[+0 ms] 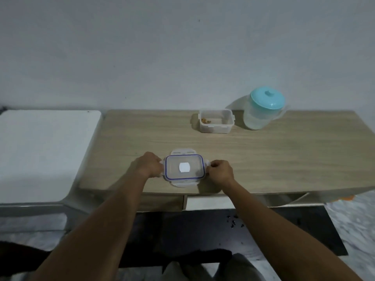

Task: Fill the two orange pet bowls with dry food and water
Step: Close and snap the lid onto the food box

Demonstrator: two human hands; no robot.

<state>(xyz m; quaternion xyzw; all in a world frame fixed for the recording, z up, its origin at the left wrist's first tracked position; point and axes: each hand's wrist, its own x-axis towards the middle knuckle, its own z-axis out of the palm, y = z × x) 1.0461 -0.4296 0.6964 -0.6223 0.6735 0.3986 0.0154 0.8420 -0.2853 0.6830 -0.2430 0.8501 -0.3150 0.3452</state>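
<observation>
head camera frames are being filled mostly by a pale wall, with a wooden table lying below it. a clear lid with a blue seal line is being held flat near the table's front edge, a white patch showing at its middle and its clip flaps sticking out at the far and near sides. the left hand is being pressed against the lid's left end, its fingers curled around that edge. the right hand is being kept at the lid's right end, its fingers bunched at the small side clip; whether the clip is actually being pinched cannot be told.

further back on the table, an open clear container is being left uncovered, with a few brown pieces of dry food lying in its left corner. just beside it on the right, a translucent pitcher is standing upright, capped by a turquoise lid; whether the two are touching cannot be told. both are well apart from the lid being handled.

a white surface is being seen to the left of the table, set close against its side. below the table's front edge, a dark mat is lying on the floor with small dark specks scattered on it. a sliver of orange is showing at the right, under the table's corner, too little of it being visible to be identified.
</observation>
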